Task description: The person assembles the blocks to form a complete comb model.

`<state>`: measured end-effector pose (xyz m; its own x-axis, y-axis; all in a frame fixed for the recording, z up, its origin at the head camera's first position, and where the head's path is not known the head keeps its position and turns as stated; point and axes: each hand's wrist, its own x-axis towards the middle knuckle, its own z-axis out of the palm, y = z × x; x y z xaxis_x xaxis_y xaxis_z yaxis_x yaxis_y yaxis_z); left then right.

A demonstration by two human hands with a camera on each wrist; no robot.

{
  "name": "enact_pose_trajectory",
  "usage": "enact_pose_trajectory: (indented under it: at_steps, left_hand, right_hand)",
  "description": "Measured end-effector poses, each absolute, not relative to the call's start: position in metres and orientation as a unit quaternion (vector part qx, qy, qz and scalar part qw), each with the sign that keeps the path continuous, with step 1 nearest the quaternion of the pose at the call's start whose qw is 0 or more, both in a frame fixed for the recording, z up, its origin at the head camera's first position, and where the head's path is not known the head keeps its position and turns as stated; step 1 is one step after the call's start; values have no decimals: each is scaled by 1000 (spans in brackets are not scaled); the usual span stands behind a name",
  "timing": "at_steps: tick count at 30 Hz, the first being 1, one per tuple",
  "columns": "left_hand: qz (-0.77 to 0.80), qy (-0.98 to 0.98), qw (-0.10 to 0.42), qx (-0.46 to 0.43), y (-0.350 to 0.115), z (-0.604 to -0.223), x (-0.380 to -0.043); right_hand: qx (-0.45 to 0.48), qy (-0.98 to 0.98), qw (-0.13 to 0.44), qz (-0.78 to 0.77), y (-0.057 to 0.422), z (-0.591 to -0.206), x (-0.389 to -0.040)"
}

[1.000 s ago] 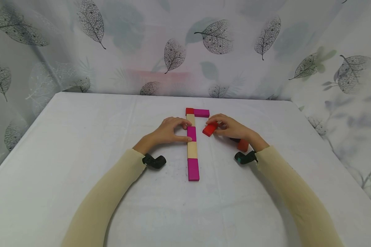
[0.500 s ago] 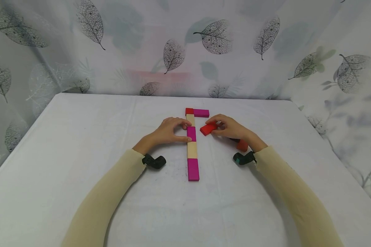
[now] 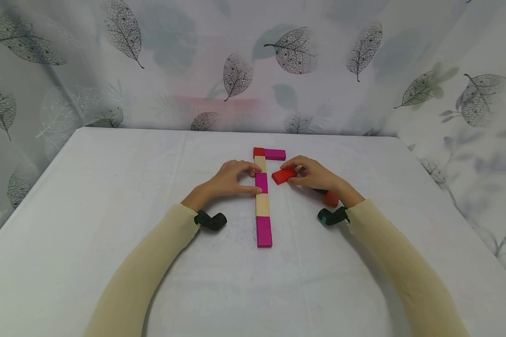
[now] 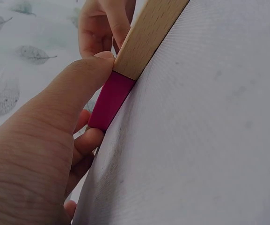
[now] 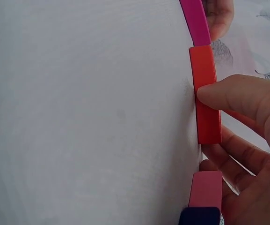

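Red block in the head view lies right of the pinched magenta block, long axis pointing nearly crosswise at it, less diagonal than before. Left wrist: left grip pinches magenta. Right wrist: right grip pinches red.

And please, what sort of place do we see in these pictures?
Probably an indoor corner arranged for filming tabletop work, though I cannot tell whether it is a home or a studio. Signs are the white-covered table, the leaf-patterned backdrop around it and the small black device on each wrist.
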<state>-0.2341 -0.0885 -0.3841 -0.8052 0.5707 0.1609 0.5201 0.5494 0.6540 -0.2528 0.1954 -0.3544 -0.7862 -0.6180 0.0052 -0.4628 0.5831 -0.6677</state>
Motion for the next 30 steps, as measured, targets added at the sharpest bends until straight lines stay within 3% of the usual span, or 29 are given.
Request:
enact_pose_trajectory:
  at_steps: [30]
  left_hand:
    - [358,879,39,311,-89,-384,-234]
  right_hand:
    - [-286,892,96,-336,189,-356,-252]
